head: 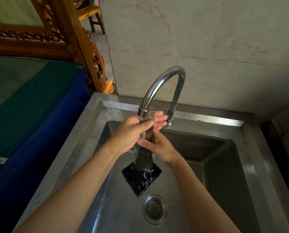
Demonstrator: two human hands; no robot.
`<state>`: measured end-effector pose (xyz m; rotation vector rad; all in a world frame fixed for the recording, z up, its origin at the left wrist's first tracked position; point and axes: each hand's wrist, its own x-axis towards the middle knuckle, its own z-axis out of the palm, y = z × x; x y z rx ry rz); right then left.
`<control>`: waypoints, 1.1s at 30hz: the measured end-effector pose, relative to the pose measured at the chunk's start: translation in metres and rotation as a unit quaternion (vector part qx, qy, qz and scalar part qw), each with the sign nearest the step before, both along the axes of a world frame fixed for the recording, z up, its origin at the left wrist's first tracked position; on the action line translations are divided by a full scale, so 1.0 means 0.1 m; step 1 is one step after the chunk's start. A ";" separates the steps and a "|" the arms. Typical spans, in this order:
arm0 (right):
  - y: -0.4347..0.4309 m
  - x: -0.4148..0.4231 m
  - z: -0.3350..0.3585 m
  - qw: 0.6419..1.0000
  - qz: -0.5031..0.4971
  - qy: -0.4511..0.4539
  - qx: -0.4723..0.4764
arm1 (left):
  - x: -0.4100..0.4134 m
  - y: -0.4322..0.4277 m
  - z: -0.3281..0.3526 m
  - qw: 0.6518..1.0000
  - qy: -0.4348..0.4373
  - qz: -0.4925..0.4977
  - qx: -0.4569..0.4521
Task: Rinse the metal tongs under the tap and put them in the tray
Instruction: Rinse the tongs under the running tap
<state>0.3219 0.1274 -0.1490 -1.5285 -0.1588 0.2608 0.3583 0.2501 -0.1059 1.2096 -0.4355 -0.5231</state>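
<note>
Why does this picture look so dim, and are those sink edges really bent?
Head view: the light is low, with glare only on the tap; the wide lens bows the sink rim; running water blurs what both hands hold.

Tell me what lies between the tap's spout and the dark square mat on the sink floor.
In the head view, running water falls from the tap onto the mat, passing over both hands, left and right, held together in the stream. No tongs show.

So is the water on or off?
On. Water runs from the tap over both hands, left hand and right hand, and splashes onto the dark mat in the sink.
</note>
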 end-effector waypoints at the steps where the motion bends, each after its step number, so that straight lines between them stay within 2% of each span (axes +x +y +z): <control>1: 0.02 -0.01 -0.02 1.000 -0.006 -0.006 0.003 | 0.00 -0.01 0.02 1.000 0.008 -0.004 0.017; 3: 0.07 -0.01 -0.04 0.999 -0.012 -0.019 0.031 | -0.01 -0.06 0.08 0.996 0.012 0.027 0.081; 6: 0.11 -0.01 -0.07 0.997 -0.035 -0.015 0.062 | -0.03 -0.14 0.04 0.985 -0.029 0.076 0.149; 9: 0.08 -0.02 -0.09 0.997 -0.037 -0.006 0.061 | -0.03 -0.10 0.00 0.987 -0.048 0.045 0.145; 14: 0.04 -0.03 -0.17 0.998 -0.020 0.014 0.053 | -0.02 0.02 -0.01 0.990 -0.015 -0.031 0.135; 18: 0.01 -0.06 -0.27 0.999 -0.024 0.032 0.030 | 0.01 0.14 0.06 0.954 -0.072 -0.005 0.290; 21: 0.03 -0.04 -0.22 1.000 0.004 0.024 -0.009 | 0.03 0.26 0.13 0.931 -0.100 0.013 0.352; 22: 0.04 -0.02 -0.20 0.999 0.013 0.019 -0.030 | 0.03 0.30 0.15 0.913 -0.122 0.018 0.388; 23: 0.05 0.00 -0.19 0.998 0.021 0.014 -0.051 | 0.04 0.33 0.17 0.878 -0.169 0.027 0.447; 25: 0.06 0.02 -0.15 0.996 0.034 -0.003 -0.083 | 0.09 0.41 0.20 0.771 -0.261 0.057 0.579; 26: 0.06 0.03 -0.13 0.995 0.037 -0.008 -0.089 | 0.11 0.44 0.21 0.739 -0.283 0.077 0.607; 27: 0.06 0.04 -0.11 0.995 0.040 -0.010 -0.088 | 0.13 0.46 0.20 0.743 -0.287 0.083 0.599; 28: 0.06 0.04 -0.08 0.995 0.045 -0.011 -0.085 | 0.14 0.46 0.20 0.782 -0.271 0.067 0.557; 30: 0.06 0.07 -0.02 0.995 0.067 -0.013 -0.078 | 0.13 0.41 0.16 0.895 -0.186 -0.001 0.406; 31: 0.06 0.10 0.01 0.994 0.084 -0.018 -0.073 | 0.12 0.37 0.13 0.935 -0.130 -0.023 0.329; 33: 0.03 0.15 0.05 0.991 0.116 -0.029 -0.057 | 0.11 0.31 0.06 0.969 -0.080 -0.036 0.229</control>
